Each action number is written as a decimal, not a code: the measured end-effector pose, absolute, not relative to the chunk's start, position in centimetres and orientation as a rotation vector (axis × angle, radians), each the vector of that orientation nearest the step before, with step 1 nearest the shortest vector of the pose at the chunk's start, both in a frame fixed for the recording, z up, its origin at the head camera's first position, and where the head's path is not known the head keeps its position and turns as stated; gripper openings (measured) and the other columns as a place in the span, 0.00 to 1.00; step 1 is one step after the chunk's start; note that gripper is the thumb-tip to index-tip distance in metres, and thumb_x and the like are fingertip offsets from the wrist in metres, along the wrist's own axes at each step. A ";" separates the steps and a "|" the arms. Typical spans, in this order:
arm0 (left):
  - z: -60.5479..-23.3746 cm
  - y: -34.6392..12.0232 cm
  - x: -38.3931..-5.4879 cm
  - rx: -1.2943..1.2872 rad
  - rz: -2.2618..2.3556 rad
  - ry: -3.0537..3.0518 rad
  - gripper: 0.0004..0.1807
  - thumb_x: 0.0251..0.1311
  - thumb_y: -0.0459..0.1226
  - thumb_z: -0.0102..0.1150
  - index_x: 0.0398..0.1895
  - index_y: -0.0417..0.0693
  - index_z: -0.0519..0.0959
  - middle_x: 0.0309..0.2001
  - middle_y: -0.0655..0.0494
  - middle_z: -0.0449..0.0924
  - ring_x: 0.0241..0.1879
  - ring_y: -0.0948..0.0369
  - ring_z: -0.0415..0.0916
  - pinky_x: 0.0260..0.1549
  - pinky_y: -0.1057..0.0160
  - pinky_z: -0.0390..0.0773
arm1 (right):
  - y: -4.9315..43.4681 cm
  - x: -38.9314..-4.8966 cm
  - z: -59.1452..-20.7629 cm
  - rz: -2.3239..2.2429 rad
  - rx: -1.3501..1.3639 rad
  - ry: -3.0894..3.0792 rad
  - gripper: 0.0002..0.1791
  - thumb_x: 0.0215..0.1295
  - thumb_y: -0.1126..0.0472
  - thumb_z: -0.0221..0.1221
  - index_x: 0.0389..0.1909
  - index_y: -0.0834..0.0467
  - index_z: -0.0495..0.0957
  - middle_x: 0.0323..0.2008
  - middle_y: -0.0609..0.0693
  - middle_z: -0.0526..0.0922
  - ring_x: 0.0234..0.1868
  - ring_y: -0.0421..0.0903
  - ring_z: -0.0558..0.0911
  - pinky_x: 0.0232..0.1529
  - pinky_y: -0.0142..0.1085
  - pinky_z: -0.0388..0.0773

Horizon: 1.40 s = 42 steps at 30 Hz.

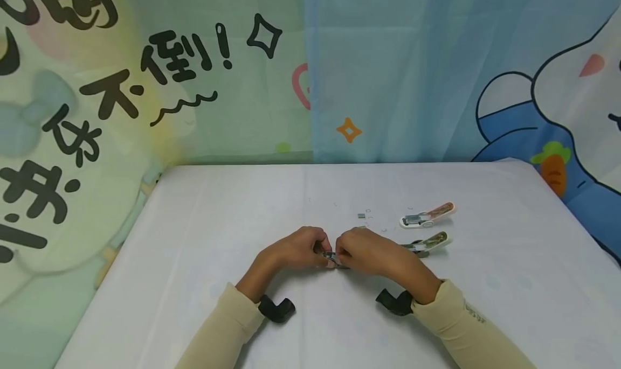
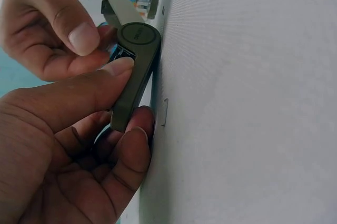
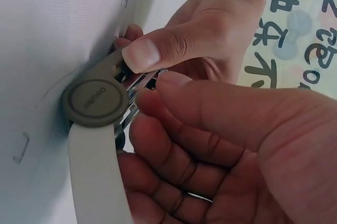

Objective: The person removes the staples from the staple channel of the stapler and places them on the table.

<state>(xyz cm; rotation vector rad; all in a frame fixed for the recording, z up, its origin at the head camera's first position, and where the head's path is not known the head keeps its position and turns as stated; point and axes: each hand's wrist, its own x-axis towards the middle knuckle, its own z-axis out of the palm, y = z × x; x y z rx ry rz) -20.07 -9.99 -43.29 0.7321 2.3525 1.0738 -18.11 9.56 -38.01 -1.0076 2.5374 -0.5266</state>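
Observation:
A small olive-green stapler [image 2: 138, 71] with its pale top arm [image 3: 99, 166] swung open is held low over the white table, close to its surface. My left hand [image 1: 303, 248] grips the stapler's body, its thumb pressing beside the metal magazine. From the other side, my right hand [image 1: 371, 253] brings thumb and index finger together on a thin metal part [image 3: 139, 81] at the magazine; the fingertips partly hide it. In the left wrist view, the round hinge cap [image 2: 138, 34] faces the camera.
Two more opened staplers lie to the right, one white and orange [image 1: 427, 216], the other green [image 1: 439, 240], partly behind the right forearm. A short staple strip [image 1: 361, 215] and several loose staples are scattered beyond the hands. A single staple [image 2: 165, 112] lies near the left hand.

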 end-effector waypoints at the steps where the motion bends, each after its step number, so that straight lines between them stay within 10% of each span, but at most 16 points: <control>1: -43.3 -10.0 -20.1 0.735 1.075 2.351 0.10 0.52 0.36 0.73 0.32 0.49 0.79 0.30 0.59 0.78 0.28 0.65 0.72 0.29 0.67 0.73 | 9.5 -18.1 -38.0 -0.532 -0.984 2.539 0.09 0.66 0.68 0.60 0.26 0.58 0.80 0.20 0.41 0.73 0.23 0.38 0.69 0.27 0.32 0.68; 42: -43.2 -9.9 -20.3 0.754 1.073 2.335 0.10 0.52 0.34 0.73 0.32 0.48 0.79 0.31 0.60 0.78 0.29 0.65 0.74 0.31 0.68 0.74 | 8.3 -17.5 -38.7 -0.642 -0.672 2.673 0.07 0.63 0.65 0.62 0.25 0.55 0.81 0.20 0.41 0.75 0.22 0.40 0.71 0.23 0.33 0.66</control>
